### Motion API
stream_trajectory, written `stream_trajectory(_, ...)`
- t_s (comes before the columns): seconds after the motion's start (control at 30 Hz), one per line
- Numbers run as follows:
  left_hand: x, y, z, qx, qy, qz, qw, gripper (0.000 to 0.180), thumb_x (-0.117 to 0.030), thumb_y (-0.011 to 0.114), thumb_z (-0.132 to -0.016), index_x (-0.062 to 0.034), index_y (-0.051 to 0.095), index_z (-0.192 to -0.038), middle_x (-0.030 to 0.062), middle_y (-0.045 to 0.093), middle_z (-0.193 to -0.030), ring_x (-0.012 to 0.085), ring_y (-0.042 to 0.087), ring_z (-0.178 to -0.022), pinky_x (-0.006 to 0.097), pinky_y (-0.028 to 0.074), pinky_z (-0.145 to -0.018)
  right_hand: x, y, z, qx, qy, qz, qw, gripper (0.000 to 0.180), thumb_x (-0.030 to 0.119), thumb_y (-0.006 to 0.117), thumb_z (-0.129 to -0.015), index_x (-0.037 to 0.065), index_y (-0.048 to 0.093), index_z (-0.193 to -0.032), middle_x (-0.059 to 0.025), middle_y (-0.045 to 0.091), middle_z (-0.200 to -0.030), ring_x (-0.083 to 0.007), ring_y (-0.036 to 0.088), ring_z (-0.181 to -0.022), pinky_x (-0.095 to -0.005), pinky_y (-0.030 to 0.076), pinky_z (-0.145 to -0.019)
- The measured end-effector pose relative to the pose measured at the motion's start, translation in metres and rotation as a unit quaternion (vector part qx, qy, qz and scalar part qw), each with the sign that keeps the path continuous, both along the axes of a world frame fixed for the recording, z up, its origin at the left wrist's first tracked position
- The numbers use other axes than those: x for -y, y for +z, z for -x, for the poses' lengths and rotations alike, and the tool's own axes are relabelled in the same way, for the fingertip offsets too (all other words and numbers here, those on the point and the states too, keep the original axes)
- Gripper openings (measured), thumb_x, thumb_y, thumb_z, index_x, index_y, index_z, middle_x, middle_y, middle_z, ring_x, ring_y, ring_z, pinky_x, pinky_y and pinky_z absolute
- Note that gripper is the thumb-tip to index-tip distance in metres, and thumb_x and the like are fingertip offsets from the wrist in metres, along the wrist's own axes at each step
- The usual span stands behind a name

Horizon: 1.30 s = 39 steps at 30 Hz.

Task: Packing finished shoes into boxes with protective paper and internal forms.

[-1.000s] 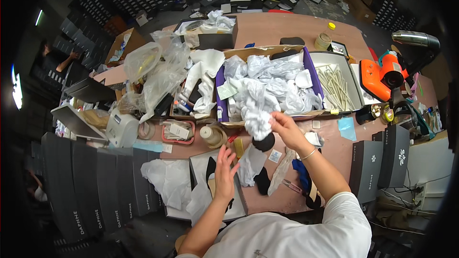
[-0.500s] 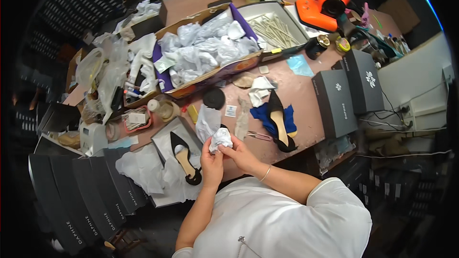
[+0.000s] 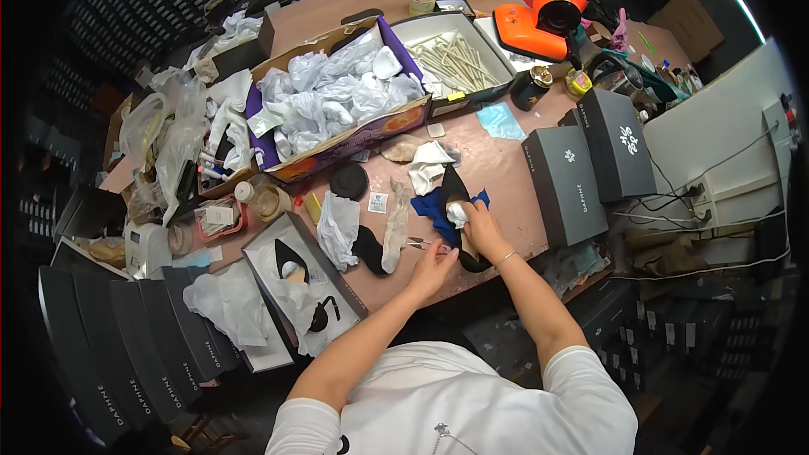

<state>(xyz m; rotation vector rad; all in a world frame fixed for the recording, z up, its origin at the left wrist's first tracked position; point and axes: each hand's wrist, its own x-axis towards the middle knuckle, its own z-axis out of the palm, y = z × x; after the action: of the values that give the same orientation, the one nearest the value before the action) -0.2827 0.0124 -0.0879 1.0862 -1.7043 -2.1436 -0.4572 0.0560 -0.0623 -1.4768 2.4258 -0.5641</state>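
Observation:
A black pointed slingback shoe (image 3: 453,185) lies on a blue cloth (image 3: 428,206) at the right front of the table. My right hand (image 3: 484,234) is closed on a crumpled white paper wad (image 3: 457,215), which sits at the shoe's opening behind the toe. My left hand (image 3: 432,271) is beside the heel end, its fingers apart over a small pair of scissors (image 3: 417,243); whether it touches the shoe cannot be told. A matching black shoe (image 3: 289,254) rests on white tissue in an open grey box (image 3: 350,310), with a pale wad in its toe.
A purple-edged carton (image 3: 354,136) full of white paper wads stands behind, next to a tray of pale sticks (image 3: 455,63). Grey shoeboxes (image 3: 566,190) stand at the right, and more shoeboxes (image 3: 126,345) at the left. A black sock-like piece (image 3: 369,250) lies near the table's front.
My hands have come apart and moved right; the right one has carried a white wad to the shoe on the blue cloth. A pale wad now shows in the boxed shoe.

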Motion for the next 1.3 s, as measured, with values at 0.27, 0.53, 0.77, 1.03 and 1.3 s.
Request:
stream_trajectory(0.27, 0.001, -0.020, 0.052, 0.007, -0.040, -0.166, 0.985, 0.070, -0.015, 0.060, -0.082, 0.0059, 0.025, -0.140, 0.0195, 0.057, -0.115, 0.0214, 0.056, -0.106, 0.031, 0.042, -0.092, 0.029, 0.001, 0.007, -0.035, 0.058, -0.030, 0.997, 0.027, -0.002, 0.056, -0.074, 0.006, 0.046, -0.097, -0.0201, 0.054, -0.092, -0.0403, 0.060, -0.079, -0.0464, 0.050, -0.066)
stream_trajectory(0.53, 0.017, 0.029, -0.006, -0.087, 0.039, -0.165, 0.982, 0.023, -0.018, 0.045, -0.090, 0.0012, 0.057, -0.095, 0.0010, 0.057, -0.082, 0.0105, 0.052, -0.075, 0.025, 0.041, -0.066, 0.053, 0.058, -0.030, -0.100, 0.184, -0.038, 0.977, 0.026, 0.006, 0.062, -0.074, 0.009, 0.055, -0.099, -0.0125, 0.054, -0.090, -0.0325, 0.057, -0.085, -0.0419, 0.048, -0.069)
stream_trajectory(0.77, 0.005, 0.094, -0.085, -0.024, 0.036, -0.085, 0.995, 0.026, -0.020, 0.042, -0.092, -0.0005, 0.057, -0.098, -0.0014, 0.056, -0.082, 0.0062, 0.051, -0.073, 0.022, 0.041, -0.065, 0.057, 0.076, -0.071, -0.096, 0.336, 0.124, 0.929, 0.022, 0.024, 0.070, -0.074, 0.010, 0.062, -0.089, -0.0070, 0.057, -0.098, -0.0246, 0.054, -0.088, -0.0368, 0.039, -0.072)
stream_trajectory(1.03, 0.000, 0.133, -0.140, -0.063, 0.107, 0.095, 0.988, 0.052, -0.013, 0.046, -0.087, 0.0088, 0.037, -0.133, 0.0084, 0.059, -0.085, 0.0113, 0.052, -0.072, 0.025, 0.044, -0.066, 0.079, 0.107, -0.120, 0.316, 0.180, 0.081, 0.928, 0.079, 0.024, 0.081, -0.068, -0.002, 0.041, -0.131, -0.0222, 0.063, -0.109, -0.0332, 0.063, -0.101, -0.0358, 0.049, -0.085)
stream_trajectory(1.3, -0.001, 0.084, -0.185, -0.168, 0.202, -0.128, 0.956, 0.057, -0.011, 0.046, -0.084, 0.0071, 0.035, -0.137, 0.0102, 0.058, -0.117, 0.0121, 0.057, -0.098, 0.023, 0.045, -0.084, 0.105, 0.065, -0.140, 0.353, 0.348, 0.035, 0.868, 0.086, 0.022, 0.079, -0.069, -0.001, 0.034, -0.138, -0.0215, 0.058, -0.117, -0.0257, 0.062, -0.093, -0.0336, 0.050, -0.080)
